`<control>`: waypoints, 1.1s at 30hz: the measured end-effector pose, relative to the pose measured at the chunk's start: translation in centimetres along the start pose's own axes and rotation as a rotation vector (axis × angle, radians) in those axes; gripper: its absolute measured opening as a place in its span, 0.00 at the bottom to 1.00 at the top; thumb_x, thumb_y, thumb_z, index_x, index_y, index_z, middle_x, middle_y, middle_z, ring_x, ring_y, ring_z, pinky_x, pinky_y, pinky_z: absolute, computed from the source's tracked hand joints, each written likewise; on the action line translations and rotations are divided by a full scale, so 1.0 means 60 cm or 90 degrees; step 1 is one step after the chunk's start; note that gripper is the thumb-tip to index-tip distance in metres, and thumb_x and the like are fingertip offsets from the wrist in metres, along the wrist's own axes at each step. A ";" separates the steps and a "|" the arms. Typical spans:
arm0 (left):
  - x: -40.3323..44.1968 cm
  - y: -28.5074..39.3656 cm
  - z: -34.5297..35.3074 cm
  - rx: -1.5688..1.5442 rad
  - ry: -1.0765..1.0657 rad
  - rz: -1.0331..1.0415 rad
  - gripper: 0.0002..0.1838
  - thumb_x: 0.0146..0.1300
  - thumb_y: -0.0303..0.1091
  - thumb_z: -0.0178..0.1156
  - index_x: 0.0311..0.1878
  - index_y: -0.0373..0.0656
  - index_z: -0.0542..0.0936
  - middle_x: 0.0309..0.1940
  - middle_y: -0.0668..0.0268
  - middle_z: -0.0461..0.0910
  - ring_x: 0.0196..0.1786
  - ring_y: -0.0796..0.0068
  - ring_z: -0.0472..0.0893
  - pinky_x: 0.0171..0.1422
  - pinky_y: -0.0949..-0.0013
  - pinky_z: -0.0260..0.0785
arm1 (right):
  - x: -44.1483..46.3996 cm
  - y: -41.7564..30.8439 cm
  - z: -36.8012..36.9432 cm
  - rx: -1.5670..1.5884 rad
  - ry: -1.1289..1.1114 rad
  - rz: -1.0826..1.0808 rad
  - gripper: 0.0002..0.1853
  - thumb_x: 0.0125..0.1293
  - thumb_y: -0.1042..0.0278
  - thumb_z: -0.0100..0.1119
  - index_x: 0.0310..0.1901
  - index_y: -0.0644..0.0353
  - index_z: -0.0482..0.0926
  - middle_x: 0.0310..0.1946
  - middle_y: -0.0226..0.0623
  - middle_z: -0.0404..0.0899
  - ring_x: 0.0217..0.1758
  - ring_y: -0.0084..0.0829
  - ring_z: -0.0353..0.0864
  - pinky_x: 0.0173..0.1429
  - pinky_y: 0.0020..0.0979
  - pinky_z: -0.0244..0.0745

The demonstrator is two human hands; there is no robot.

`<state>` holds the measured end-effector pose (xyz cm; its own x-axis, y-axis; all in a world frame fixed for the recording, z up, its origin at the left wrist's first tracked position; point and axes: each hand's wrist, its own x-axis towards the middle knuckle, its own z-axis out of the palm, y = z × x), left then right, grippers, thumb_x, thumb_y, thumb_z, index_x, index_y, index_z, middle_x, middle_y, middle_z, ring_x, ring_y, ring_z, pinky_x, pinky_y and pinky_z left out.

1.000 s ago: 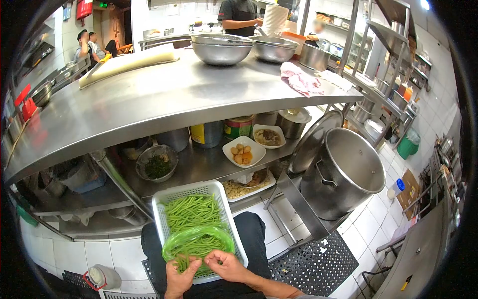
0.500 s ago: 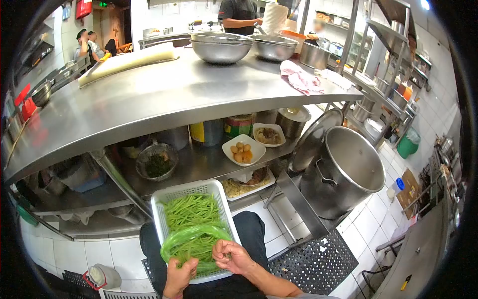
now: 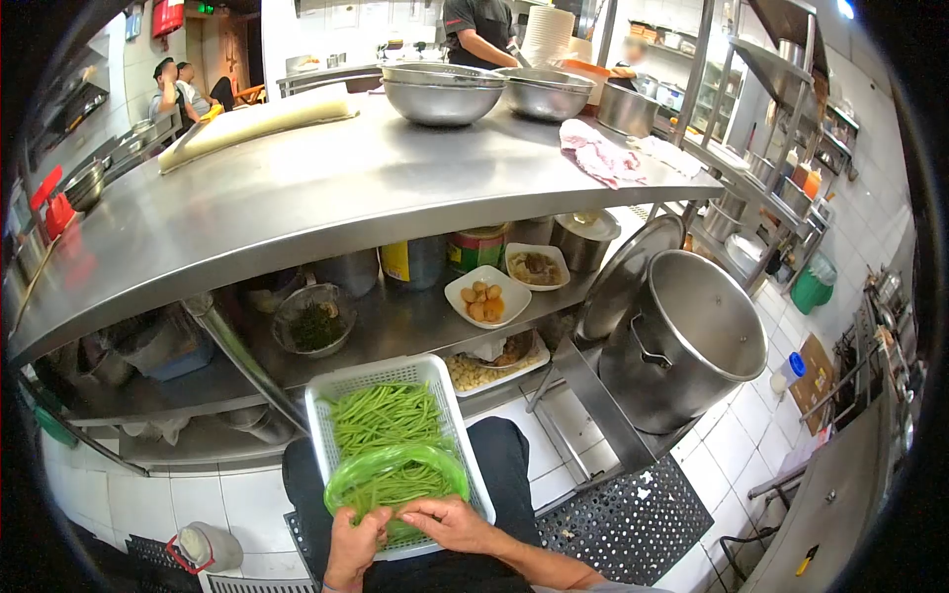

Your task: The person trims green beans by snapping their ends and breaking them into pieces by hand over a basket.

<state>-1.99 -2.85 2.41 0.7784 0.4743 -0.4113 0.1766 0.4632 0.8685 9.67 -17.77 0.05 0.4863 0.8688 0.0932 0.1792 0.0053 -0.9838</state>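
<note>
Two bare hands work at the lower centre of the head view. The left hand (image 3: 356,542) is curled tight, with slender green beans (image 3: 386,417) pinched between its thumb and fingers. The right hand (image 3: 451,524) comes in from the right, fingertips drawn together and meeting the left hand; whether they hold a bean is hidden. Most of the beans lie in a white rectangular perforated plastic basket (image 3: 381,371), tilted on a lap in dark trousers (image 3: 501,460). More beans lie in a translucent bright-green plastic bag (image 3: 343,477), its mouth spread open at the basket's near end, just above the hands.

Beyond the basket, at centre frame, a white square bowl (image 3: 457,298) of round brownish pieces sits on a lower shelf (image 3: 390,341). Above it, a stainless-steel table (image 3: 297,193) spans the frame. A tall cylindrical steel pot (image 3: 643,381) stands at centre right.
</note>
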 end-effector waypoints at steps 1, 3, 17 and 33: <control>0.000 0.002 -0.001 -0.025 -0.008 -0.003 0.06 0.59 0.30 0.64 0.35 0.37 0.80 0.21 0.71 0.74 0.20 0.83 0.70 0.23 0.76 0.60 | -0.001 0.002 0.002 0.000 0.018 -0.020 0.11 0.70 0.70 0.58 0.49 0.66 0.81 0.35 0.41 0.85 0.35 0.24 0.82 0.41 0.28 0.77; 0.002 0.001 -0.006 -0.006 -0.013 0.007 0.06 0.60 0.30 0.64 0.34 0.38 0.79 0.21 0.72 0.74 0.19 0.83 0.69 0.23 0.76 0.59 | -0.001 -0.004 0.009 0.000 0.052 -0.060 0.10 0.70 0.70 0.58 0.48 0.66 0.81 0.34 0.42 0.84 0.34 0.25 0.82 0.40 0.28 0.77; 0.006 -0.012 -0.005 -0.006 -0.075 -0.003 0.07 0.65 0.31 0.63 0.33 0.39 0.78 0.20 0.74 0.73 0.20 0.86 0.68 0.22 0.77 0.56 | -0.002 -0.008 0.013 -0.112 0.115 -0.134 0.07 0.67 0.73 0.60 0.45 0.66 0.79 0.32 0.44 0.83 0.31 0.37 0.85 0.35 0.34 0.78; -0.030 -0.026 0.035 0.069 -0.241 -0.050 0.08 0.66 0.35 0.61 0.34 0.41 0.75 0.20 0.69 0.72 0.19 0.78 0.69 0.21 0.73 0.60 | 0.009 0.038 -0.021 0.620 0.157 0.103 0.03 0.69 0.76 0.49 0.38 0.62 0.74 0.28 0.31 0.74 0.22 0.16 0.62 0.21 0.21 0.57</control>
<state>-2.38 -6.00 2.41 0.9234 0.1221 -0.3638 0.2910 0.3953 0.8712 11.41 -17.88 -1.96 0.6250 0.7694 -0.1319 -0.6258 0.3929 -0.6738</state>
